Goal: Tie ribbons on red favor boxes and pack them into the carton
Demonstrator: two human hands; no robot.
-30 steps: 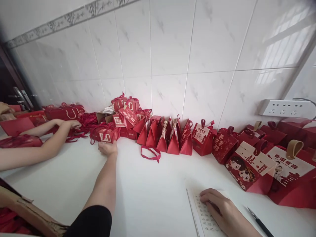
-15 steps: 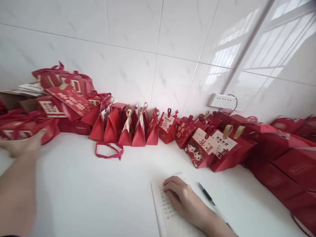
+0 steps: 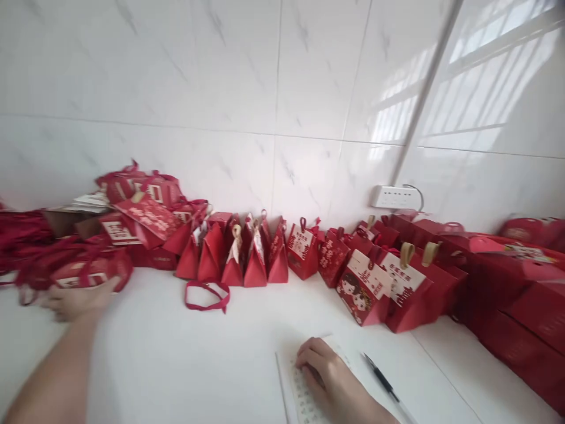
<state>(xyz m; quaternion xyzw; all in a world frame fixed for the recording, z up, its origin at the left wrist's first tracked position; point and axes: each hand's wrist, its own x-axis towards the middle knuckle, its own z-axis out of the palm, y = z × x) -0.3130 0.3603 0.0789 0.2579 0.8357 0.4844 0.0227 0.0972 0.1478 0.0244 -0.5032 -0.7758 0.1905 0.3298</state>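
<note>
My left hand, blurred by motion, is against the front of a red gift box with a ribbon on top. Its fingers reach leftward with the thumb apart, so it looks open; no firm grip shows. On an open notebook with rows of handwriting rests my right hand. Loosely bent, its fingers lie on the page with a gap to the thumb, holding nothing. A black-and-clear pen lies on the white table to the right of that hand.
A loop of red ribbon lies mid-table. Small red gift bags stand along the tiled wall, with larger printed ones further right. Red boxes are stacked at the right edge, others piled at left. A power strip is at the wall.
The view has tilted up and shifted left, so everything sits lower and the left-hand things further right. My left hand stays at the ribboned box; my right hand stays on the notebook.
</note>
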